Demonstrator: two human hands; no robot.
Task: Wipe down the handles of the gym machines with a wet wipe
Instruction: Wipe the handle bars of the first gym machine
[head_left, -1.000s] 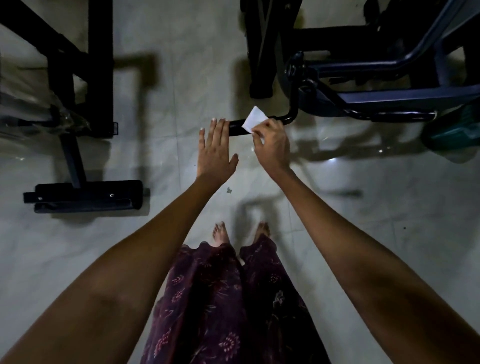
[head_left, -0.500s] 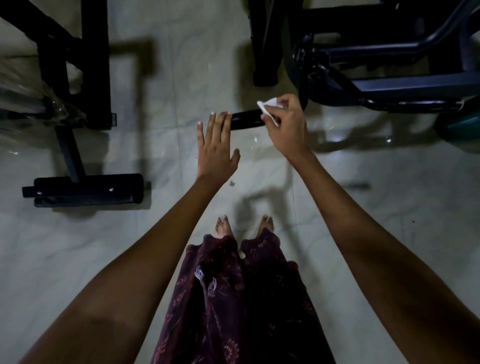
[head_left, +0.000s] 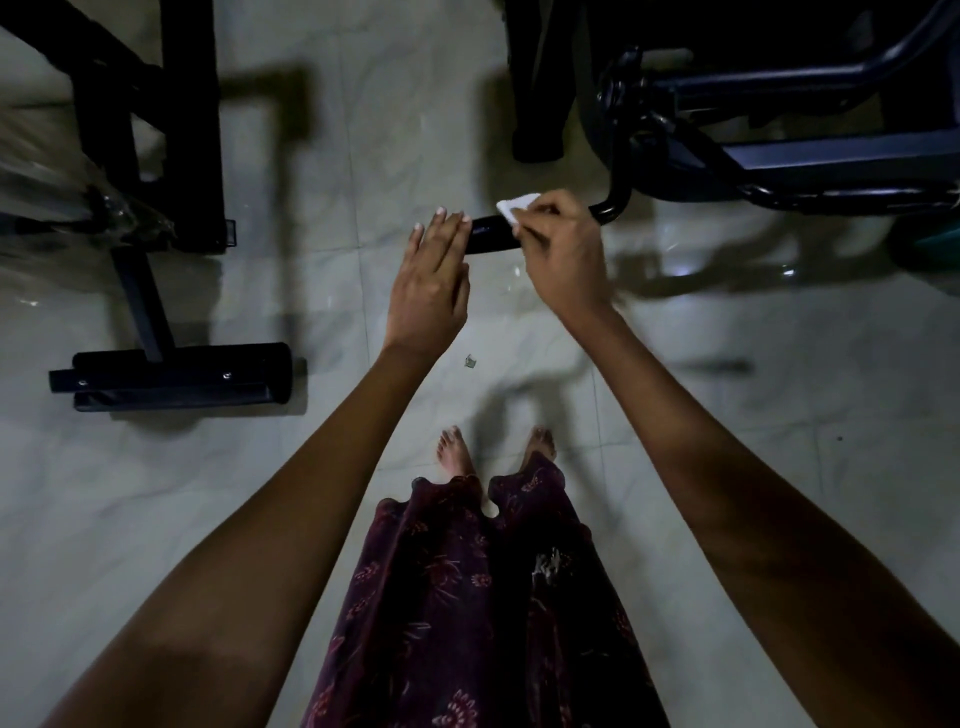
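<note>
On handle (head_left: 491, 236): right hand (head_left: 563, 254) pinching wipe (head_left: 517, 205).

Premises: a small home gym, dimly lit. Pale glossy floor tiles (head_left: 363, 130) run throughout, reflecting a light at 3 o'clock. At 10 o'clock stands a black steel bench frame (head_left: 156, 156) with a padded foot roller (head_left: 176, 376). At 1 o'clock sits a dark tubular exercise machine (head_left: 779, 156) with a foam-gripped handle (head_left: 491, 241). The person stands barefoot (which suggests a domestic setting rather than a commercial one).
</note>
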